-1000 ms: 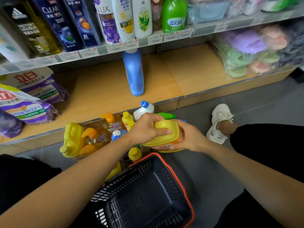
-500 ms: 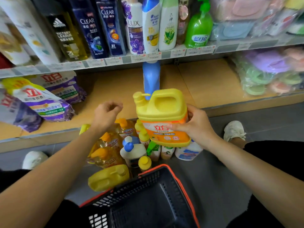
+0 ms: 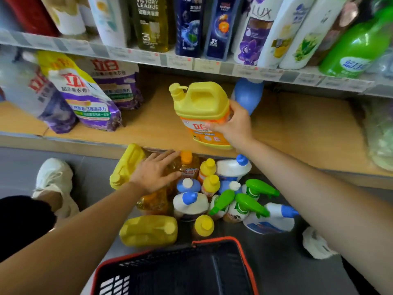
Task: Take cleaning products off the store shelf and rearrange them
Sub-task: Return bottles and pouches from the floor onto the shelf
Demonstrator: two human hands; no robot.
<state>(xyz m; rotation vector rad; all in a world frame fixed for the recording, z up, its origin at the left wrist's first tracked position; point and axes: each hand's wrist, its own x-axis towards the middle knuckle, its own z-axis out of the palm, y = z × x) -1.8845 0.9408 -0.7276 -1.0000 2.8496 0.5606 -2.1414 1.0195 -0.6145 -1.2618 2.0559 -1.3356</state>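
My right hand (image 3: 234, 124) grips a large yellow detergent jug (image 3: 202, 109) with an orange label, holding it upright over the wooden bottom shelf (image 3: 297, 133). My left hand (image 3: 155, 171), fingers spread, hovers over or touches the amber bottles (image 3: 187, 165) in a cluster on the floor. That cluster holds yellow jugs (image 3: 148, 231), yellow-capped bottles (image 3: 210, 182), white bottles with blue caps (image 3: 190, 204) and green spray bottles (image 3: 251, 204).
A black basket with a red rim (image 3: 214, 239) stands at the bottom, in front of the cluster. Purple detergent bags (image 3: 89, 101) lie at the shelf's left, a blue bottle (image 3: 248, 92) behind the jug. Shampoo bottles (image 3: 219, 26) line the upper shelf. White shoes (image 3: 53, 177) flank the cluster.
My right hand has lifted the yellow jug from the floor cluster up and forward over the bottom shelf. My left hand let go of it and dropped toward the amber bottles.
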